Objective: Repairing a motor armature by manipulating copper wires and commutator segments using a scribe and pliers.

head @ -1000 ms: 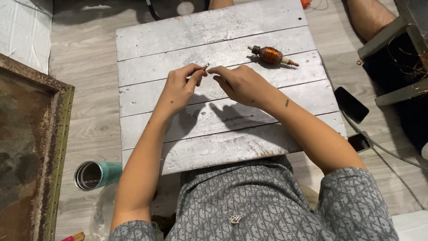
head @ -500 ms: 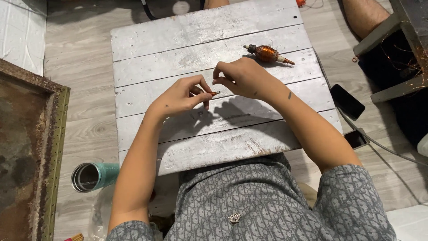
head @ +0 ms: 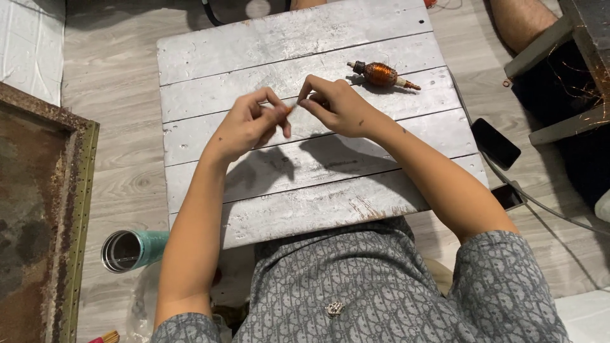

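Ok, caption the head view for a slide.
Both hands, left and right, pinch a thin wire over a plank table, copper-wound armature beyond.

There is one white table made of wooden planks [head: 267,51]. Two bare hands are over it, a left hand [head: 249,124] and a right hand [head: 337,107]. One copper-wound motor part [head: 381,74] lies there. One teal metal cup [head: 135,249] and two black phones [head: 495,143] are on the floor.
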